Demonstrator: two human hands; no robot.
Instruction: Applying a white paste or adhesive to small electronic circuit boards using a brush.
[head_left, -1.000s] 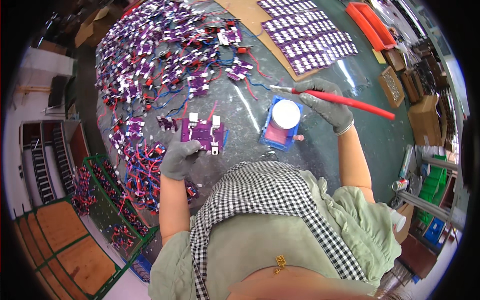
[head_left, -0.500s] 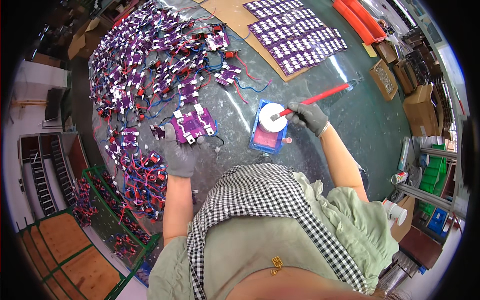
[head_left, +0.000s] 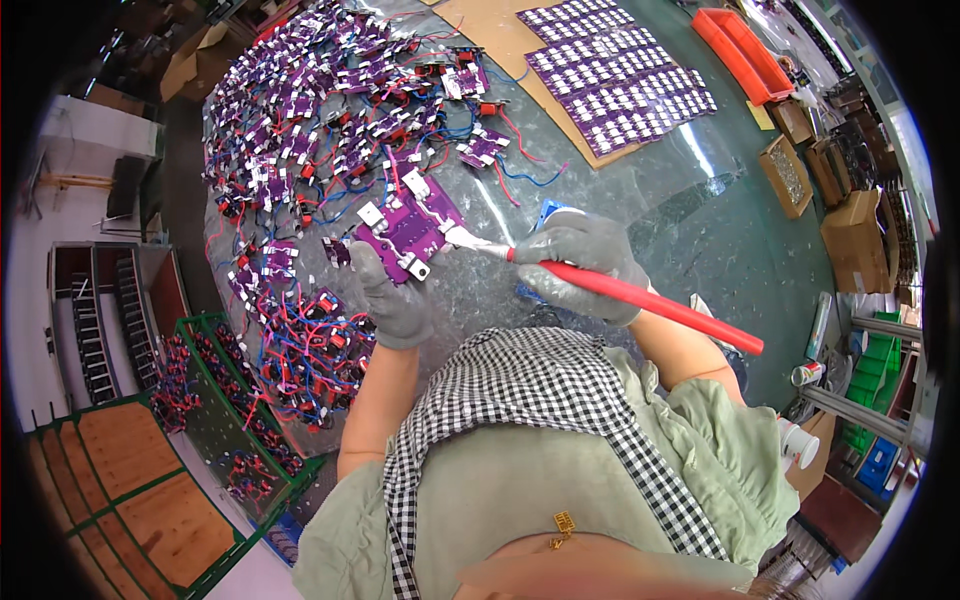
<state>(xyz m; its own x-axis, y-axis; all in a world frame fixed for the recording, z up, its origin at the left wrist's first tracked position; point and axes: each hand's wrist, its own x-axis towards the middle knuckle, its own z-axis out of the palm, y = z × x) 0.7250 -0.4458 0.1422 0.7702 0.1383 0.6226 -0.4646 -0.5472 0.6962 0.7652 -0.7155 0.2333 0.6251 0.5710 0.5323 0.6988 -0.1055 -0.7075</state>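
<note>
My left hand (head_left: 394,305), in a grey glove, is closed on the near edge of a purple circuit board (head_left: 405,232) with white terminals, held tilted above the table. My gloved right hand (head_left: 582,262) grips a brush (head_left: 655,298) with a long red handle. Its whitish bristles meet the board's right side, next to a white terminal. Below the right hand, a small blue tray (head_left: 549,211) shows only in part; the hand hides most of it and what it carries.
A heap of purple boards with red and blue wires (head_left: 300,150) covers the table's left side. Rows of purple boards (head_left: 625,85) lie on cardboard (head_left: 497,45) at the back. An orange-red bin (head_left: 742,55) and cardboard boxes (head_left: 855,240) stand right. A green-framed rack (head_left: 235,400) is lower left.
The brush has left the white tub on the blue tray and moved left to the board, its handle now pointing down right. The board has turned and tilted in my left hand.
</note>
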